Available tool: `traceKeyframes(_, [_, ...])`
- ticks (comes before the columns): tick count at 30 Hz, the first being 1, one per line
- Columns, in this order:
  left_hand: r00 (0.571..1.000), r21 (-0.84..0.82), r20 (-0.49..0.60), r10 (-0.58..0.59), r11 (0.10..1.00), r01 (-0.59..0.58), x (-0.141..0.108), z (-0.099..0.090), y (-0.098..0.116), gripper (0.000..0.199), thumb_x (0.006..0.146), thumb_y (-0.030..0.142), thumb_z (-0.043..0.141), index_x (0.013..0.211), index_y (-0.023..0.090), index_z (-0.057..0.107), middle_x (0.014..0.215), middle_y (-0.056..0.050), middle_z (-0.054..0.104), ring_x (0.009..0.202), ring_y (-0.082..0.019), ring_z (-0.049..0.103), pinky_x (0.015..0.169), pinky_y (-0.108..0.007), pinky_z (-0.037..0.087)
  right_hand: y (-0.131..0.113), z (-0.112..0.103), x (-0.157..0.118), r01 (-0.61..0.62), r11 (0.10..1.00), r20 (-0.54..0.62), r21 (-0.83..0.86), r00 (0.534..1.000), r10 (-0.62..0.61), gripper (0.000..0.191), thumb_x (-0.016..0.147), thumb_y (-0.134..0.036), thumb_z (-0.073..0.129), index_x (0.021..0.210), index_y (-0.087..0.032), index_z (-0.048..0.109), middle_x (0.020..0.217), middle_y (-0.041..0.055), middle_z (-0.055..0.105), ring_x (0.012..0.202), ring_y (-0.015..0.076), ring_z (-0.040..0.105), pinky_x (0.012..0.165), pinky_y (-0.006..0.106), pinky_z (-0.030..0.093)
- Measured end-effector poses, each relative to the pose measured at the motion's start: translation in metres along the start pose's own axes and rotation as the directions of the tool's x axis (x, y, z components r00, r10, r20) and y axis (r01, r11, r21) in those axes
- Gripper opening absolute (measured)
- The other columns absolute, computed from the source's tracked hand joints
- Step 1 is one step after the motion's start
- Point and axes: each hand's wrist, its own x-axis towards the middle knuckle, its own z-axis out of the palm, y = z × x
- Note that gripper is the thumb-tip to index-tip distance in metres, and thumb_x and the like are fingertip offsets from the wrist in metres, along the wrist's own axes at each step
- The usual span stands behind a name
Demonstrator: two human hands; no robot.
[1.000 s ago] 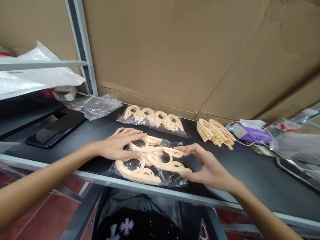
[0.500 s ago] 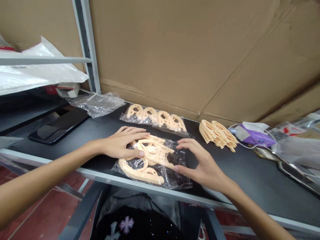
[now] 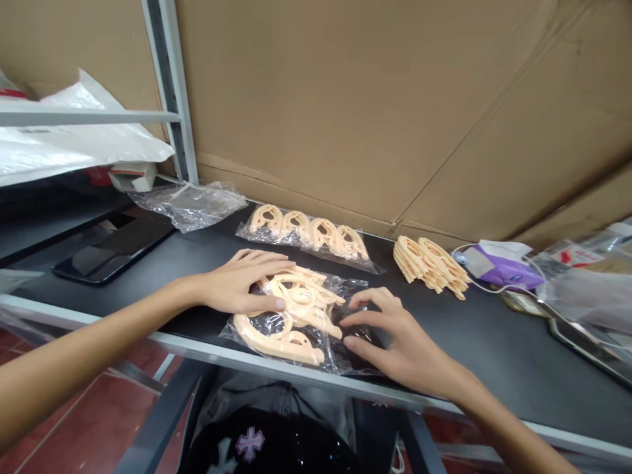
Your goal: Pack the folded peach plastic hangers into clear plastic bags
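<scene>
Near the front edge of the black desktop, a clear plastic bag (image 3: 340, 359) holds several cream folding hangers (image 3: 306, 306). My left hand (image 3: 244, 283) lies on the bag's left part, fingers stretched out over the hangers and thumb resting on them. At the bag's right end is my right hand (image 3: 390, 329), its fingers curved and apart. Nothing shows gripped between those fingers; whether the fingertips touch the film I cannot tell. Behind the bag, more bagged folding hangers (image 3: 323, 236) lie in a row. Loose folding hangers (image 3: 429, 263) are stacked to the right.
A dark phone (image 3: 113, 247) and crumpled clear bags (image 3: 197, 204) lie on the left. A purple tissue pack (image 3: 508, 266), a white cable (image 3: 486, 286) and plastic packaging (image 3: 582, 293) occupy the right. A metal shelf post (image 3: 178, 99) stands before the cardboard wall (image 3: 345, 112).
My right hand has shifted slightly toward the desk's front edge, its fingers moving down along the bag's right side. My left hand and the hangers stay put.
</scene>
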Motion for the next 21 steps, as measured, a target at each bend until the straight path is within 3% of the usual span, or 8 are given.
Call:
traceKeyframes(6, [1.000, 0.004, 0.010, -0.006, 1.000, 0.006, 0.000, 0.001, 0.000, 0.080, 0.092, 0.075, 0.046, 0.156, 0.029, 0.034, 0.164, -0.007, 0.033, 0.151, -0.035, 0.023, 0.121, -0.054, 0.016, -0.006, 0.009, -0.008, 0.004, 0.998, -0.078, -0.060, 0.997, -0.009, 0.010, 0.093, -0.033, 0.067, 0.097, -0.025, 0.072, 0.105, 0.0080, 0.066, 0.102, 0.0261, 0.058, 0.089, 0.047, 0.039])
traceKeyframes(12, [1.000, -0.005, 0.006, -0.016, 1.000, 0.016, -0.001, -0.002, 0.001, 0.086, 0.091, 0.076, 0.047, 0.158, 0.025, 0.032, 0.164, -0.010, 0.032, 0.150, -0.036, 0.024, 0.120, -0.054, 0.019, -0.008, 0.013, 0.001, 0.004, 1.000, -0.016, 0.002, 1.000, -0.004, 0.012, 0.096, -0.029, 0.064, 0.087, -0.023, 0.067, 0.084, 0.0008, 0.071, 0.084, 0.0196, 0.061, 0.084, 0.042, 0.035])
traceKeyframes(17, [1.000, -0.005, -0.004, -0.010, 1.000, 0.010, 0.000, -0.001, 0.000, 0.084, 0.090, 0.076, 0.047, 0.156, 0.026, 0.036, 0.162, -0.010, 0.035, 0.149, -0.036, 0.026, 0.120, -0.055, 0.020, -0.006, 0.013, 0.018, -0.039, 0.998, -0.112, -0.042, 0.993, 0.035, 0.020, 0.098, -0.032, 0.060, 0.082, -0.024, 0.071, 0.077, 0.0010, 0.072, 0.078, 0.0199, 0.060, 0.080, 0.041, 0.034])
traceKeyframes(21, [0.999, -0.023, -0.025, -0.033, 0.999, 0.032, -0.002, 0.001, -0.002, 0.088, 0.089, 0.078, 0.048, 0.155, 0.022, 0.037, 0.162, -0.012, 0.034, 0.149, -0.036, 0.027, 0.121, -0.053, 0.022, -0.007, 0.019, 0.037, -0.016, 0.999, -0.113, -0.038, 0.993, 0.012, 0.020, 0.097, -0.029, 0.062, 0.081, -0.025, 0.074, 0.078, 0.0010, 0.074, 0.080, 0.0199, 0.062, 0.082, 0.040, 0.034])
